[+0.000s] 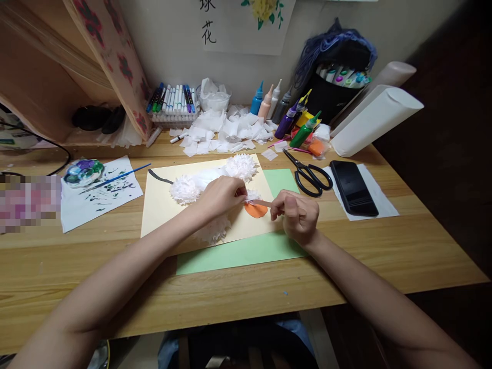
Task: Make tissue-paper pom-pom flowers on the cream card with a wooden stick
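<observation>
Orange strip [258, 203] — a thin, pale-orange sliver, clay or paper, cannot tell which — spans the gap between the two hands, long axis running left to right and nearly level. It sits just above an orange oval [255, 209] that lies on the cream sheet [161, 205], itself resting on a green sheet [246, 253] on the table [230, 292]. Left hand [222, 197] has its fingers pinched shut at the strip's left end, right beside a small white paper pom-pom [252, 195]. Right hand [296, 215] has thumb and forefinger closed on the strip's right end, the other fingers curled under. Both hands are about equally near — the strip lies directly between them, the oval just below and nearer the left fingertips. More white pom-poms: one [184, 188] left of the left hand, one [241, 166] farther back, one [213, 230] under the left wrist. Scissors [309, 174] and a black phone [352, 187] lie to the right, well apart from the hands; paint bottles [286, 120] and paper scraps [226, 130] along the wall.
</observation>
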The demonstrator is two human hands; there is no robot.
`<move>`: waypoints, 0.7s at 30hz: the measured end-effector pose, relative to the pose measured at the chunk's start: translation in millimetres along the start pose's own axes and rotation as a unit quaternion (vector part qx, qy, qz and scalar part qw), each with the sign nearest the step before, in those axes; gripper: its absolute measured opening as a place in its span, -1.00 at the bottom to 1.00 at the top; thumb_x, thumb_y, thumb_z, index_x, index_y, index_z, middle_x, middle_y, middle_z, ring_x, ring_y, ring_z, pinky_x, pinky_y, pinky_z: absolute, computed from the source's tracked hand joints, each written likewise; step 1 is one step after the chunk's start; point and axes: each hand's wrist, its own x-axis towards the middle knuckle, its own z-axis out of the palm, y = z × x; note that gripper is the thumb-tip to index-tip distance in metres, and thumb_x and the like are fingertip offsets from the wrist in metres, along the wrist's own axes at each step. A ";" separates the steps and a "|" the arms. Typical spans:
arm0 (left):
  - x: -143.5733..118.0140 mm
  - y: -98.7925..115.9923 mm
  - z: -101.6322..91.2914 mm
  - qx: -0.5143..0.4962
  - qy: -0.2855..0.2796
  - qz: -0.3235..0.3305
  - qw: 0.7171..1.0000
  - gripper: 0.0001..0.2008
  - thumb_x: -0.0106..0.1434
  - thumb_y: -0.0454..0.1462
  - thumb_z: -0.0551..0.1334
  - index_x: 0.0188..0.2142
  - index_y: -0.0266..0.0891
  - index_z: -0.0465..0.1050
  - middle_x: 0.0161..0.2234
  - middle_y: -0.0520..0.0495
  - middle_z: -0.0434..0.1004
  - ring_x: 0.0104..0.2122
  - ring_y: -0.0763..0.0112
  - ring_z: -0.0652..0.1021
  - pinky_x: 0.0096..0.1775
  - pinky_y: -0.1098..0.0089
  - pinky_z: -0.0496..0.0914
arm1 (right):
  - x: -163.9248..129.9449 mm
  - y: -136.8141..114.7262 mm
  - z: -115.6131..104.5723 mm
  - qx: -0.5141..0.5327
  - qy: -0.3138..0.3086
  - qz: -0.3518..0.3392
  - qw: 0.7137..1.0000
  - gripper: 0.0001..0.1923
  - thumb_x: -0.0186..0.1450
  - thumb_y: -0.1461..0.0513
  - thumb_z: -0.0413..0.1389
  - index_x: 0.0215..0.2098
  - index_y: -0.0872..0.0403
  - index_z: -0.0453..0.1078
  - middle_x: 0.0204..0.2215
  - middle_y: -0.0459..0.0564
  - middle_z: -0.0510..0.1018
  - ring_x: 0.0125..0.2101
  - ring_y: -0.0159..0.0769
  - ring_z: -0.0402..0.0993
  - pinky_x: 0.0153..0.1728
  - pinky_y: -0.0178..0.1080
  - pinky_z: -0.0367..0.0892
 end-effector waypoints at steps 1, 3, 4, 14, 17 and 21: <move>0.0 0.0 0.1 0.002 0.001 -0.001 1.000 -0.84 0.12 -0.37 0.16 -0.38 -0.25 0.53 -0.40 -0.05 0.58 -0.42 0.40 0.49 -0.40 0.41 0.25 | 0.1 0.2 0.3 -0.003 -0.005 0.002 1.000 -0.53 0.41 0.25 -0.21 -0.64 0.06 0.20 -0.71 -0.10 0.35 -0.65 -0.43 0.26 -0.57 -0.31 0.19; 0.1 0.4 0.7 0.003 0.001 -0.001 1.000 -0.83 0.12 -0.38 0.15 -0.38 -0.26 0.53 -0.40 -0.05 0.58 -0.42 0.40 0.49 -0.39 0.41 0.26 | 1.2 0.4 1.3 -0.013 -0.019 0.013 1.000 -0.53 0.41 0.23 -0.20 -0.64 0.06 0.22 -0.70 -0.10 0.36 -0.65 -0.43 0.26 -0.56 -0.31 0.21; 0.2 0.9 1.0 0.003 0.000 -0.002 1.000 -0.83 0.12 -0.38 0.15 -0.37 -0.26 0.53 -0.40 -0.05 0.59 -0.41 0.40 0.49 -0.39 0.41 0.26 | 2.1 0.3 2.0 -0.019 -0.023 0.025 0.999 -0.52 0.41 0.22 -0.20 -0.64 0.06 0.22 -0.70 -0.10 0.37 -0.65 -0.43 0.27 -0.56 -0.31 0.21; -0.8 -6.8 -38.8 -0.009 0.054 -0.030 0.998 -0.82 0.20 -0.26 0.15 -0.35 -0.23 0.53 -0.35 -0.07 0.59 -0.37 0.37 0.51 -0.36 0.41 0.28 | 6.0 1.9 3.1 0.137 0.069 0.233 0.960 -0.50 0.38 0.03 -0.14 -0.62 0.08 0.28 -0.79 -0.15 0.35 -0.74 -0.46 0.29 -0.66 -0.37 0.19; -3.4 -20.3 -55.9 0.031 0.084 -0.065 0.994 -0.82 0.19 -0.19 0.18 -0.32 -0.22 0.52 -0.30 -0.07 0.57 -0.31 0.30 0.50 -0.33 0.38 0.28 | 7.4 2.4 1.3 0.170 0.105 0.243 0.949 -0.48 0.37 0.01 -0.13 -0.65 0.08 0.29 -0.83 -0.15 0.32 -0.77 -0.47 0.26 -0.70 -0.37 0.14; -5.7 -31.8 -58.8 0.076 0.047 -0.067 0.994 -0.72 0.09 -0.14 0.29 -0.24 -0.24 0.48 -0.20 -0.14 0.50 -0.21 0.20 0.47 -0.26 0.33 0.30 | 11.4 3.9 -0.3 0.194 0.099 0.280 0.935 -0.46 0.35 -0.01 -0.12 -0.66 0.09 0.28 -0.85 -0.14 0.31 -0.79 -0.46 0.26 -0.74 -0.38 0.09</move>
